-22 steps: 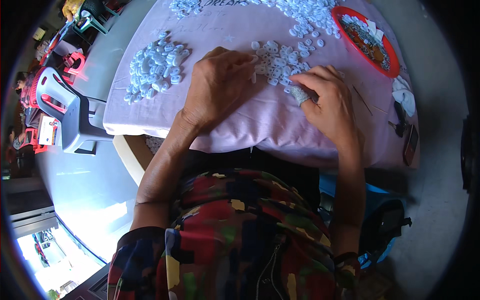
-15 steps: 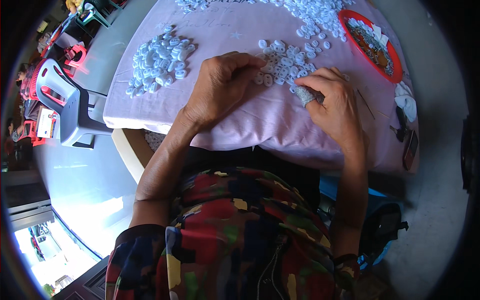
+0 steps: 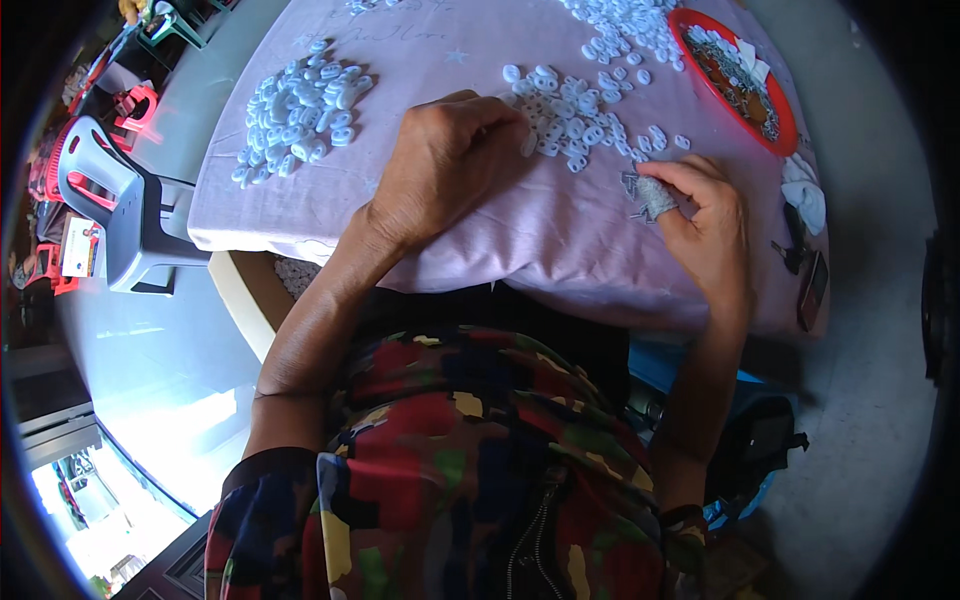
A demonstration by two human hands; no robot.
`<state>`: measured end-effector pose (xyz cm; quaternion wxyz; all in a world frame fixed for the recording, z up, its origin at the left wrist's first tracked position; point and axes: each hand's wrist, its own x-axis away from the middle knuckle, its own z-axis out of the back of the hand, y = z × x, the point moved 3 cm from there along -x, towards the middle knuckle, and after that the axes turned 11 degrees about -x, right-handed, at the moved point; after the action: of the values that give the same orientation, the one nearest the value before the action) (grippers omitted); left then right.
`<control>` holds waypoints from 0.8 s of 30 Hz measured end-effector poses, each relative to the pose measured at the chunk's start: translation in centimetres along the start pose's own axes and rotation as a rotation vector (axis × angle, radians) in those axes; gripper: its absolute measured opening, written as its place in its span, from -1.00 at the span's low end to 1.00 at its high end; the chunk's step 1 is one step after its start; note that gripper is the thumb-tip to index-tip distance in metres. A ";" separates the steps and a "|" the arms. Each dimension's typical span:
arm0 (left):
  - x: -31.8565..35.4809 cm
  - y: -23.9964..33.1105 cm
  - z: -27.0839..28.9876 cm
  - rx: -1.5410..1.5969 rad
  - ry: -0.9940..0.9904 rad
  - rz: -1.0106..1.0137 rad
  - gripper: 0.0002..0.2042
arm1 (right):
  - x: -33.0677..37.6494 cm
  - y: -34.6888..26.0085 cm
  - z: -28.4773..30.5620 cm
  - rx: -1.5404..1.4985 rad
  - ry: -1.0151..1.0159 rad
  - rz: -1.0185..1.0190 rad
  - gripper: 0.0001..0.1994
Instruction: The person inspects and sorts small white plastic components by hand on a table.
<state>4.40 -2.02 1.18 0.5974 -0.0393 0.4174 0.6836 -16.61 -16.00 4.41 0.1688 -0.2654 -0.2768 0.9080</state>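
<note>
My left hand (image 3: 445, 160) is closed in a pinch at the left edge of a loose pile of small white oval pieces with holes (image 3: 575, 115). What sits between its fingertips is hidden. To the right, my right hand (image 3: 708, 215) is bent with thumb and forefinger close together. A grey wrap (image 3: 655, 198) covers one of its digits. Small grey metal pins (image 3: 634, 190) lie at its fingertips; whether it grips one is too small to tell. A separate heap of white pieces (image 3: 305, 110) rests left of my left hand.
A red oval tray (image 3: 790, 130) with grey metal bits stands at the right, beside a white cloth (image 3: 803, 190), keys (image 3: 792, 255) and a phone (image 3: 813, 290). More white pieces (image 3: 640, 25) spread at the back. A grey chair (image 3: 130, 210) stands left of the table.
My right hand has drawn back rightward from the pile, and the small metal pins now show by its fingertips. My left hand stays pinched at the pile. The whole view has shifted slightly.
</note>
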 end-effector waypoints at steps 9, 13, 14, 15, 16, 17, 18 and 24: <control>0.4 -0.4 0.0 0.041 0.027 0.155 -0.88 | 0.8 -0.6 -0.4 0.086 -0.023 0.064 -0.77; 0.3 -0.3 0.1 0.030 0.037 0.130 -0.88 | 0.5 -0.6 -0.7 0.140 -0.049 -0.009 -0.77; 0.2 -0.1 0.1 0.006 0.027 0.121 -0.88 | 0.5 -0.7 -0.8 0.140 -0.049 -0.009 -0.77; 0.2 0.1 0.1 0.007 0.026 0.121 -0.88 | 0.5 -1.0 -0.9 0.204 -0.050 0.017 -0.77; 0.1 0.4 0.1 0.001 0.041 0.094 -0.88 | 0.4 -1.2 -0.9 0.268 -0.051 0.046 -0.77; -0.1 0.7 0.1 -0.004 0.056 0.067 -0.88 | 0.5 -1.1 -1.0 0.268 -0.052 0.047 -0.77; -0.4 0.9 0.0 -0.003 0.057 0.067 -0.88 | 0.5 -0.9 -1.1 0.237 -0.024 0.047 -0.76; -1.4 3.8 -2.6 -0.277 0.004 -0.223 -0.82 | 1.0 0.1 -0.9 0.063 0.026 0.003 -0.75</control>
<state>0.45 -4.50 2.25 0.6576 -0.1687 0.3136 0.6639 -16.96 -15.28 3.31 0.1794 -0.2719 -0.2454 0.9130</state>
